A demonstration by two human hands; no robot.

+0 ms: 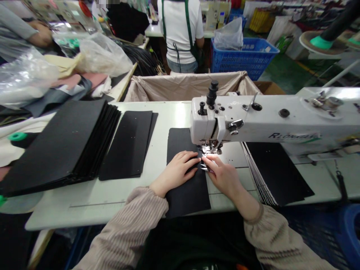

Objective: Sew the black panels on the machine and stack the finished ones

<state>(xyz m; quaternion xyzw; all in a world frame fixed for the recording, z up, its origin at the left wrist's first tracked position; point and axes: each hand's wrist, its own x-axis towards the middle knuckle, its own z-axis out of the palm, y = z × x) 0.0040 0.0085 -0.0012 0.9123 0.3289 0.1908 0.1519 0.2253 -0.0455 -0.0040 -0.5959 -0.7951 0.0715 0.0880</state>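
Observation:
A black rectangular panel (188,195) lies on the sewing table, its far end beneath the head of a white sewing machine (206,120). My left hand (180,167) rests flat on this panel with the fingers stretched toward its right edge. Just right of that edge, close to the lit presser foot (209,149), is my right hand (223,174). Its fingers are closed around small thread snips (204,168), whose pointed blades stick out to the left over the panel. The fingertips of both hands nearly meet in front of the foot. The snips' handles are mostly hidden in my palm.
A tall stack of black panels (62,138) stands at the left, beside a smaller pile (126,146). More black panels with pale edges (278,172) lie under the machine arm at right. Behind the table are a cloth-lined bin (180,86), a blue crate (242,60) and a seated person (182,33).

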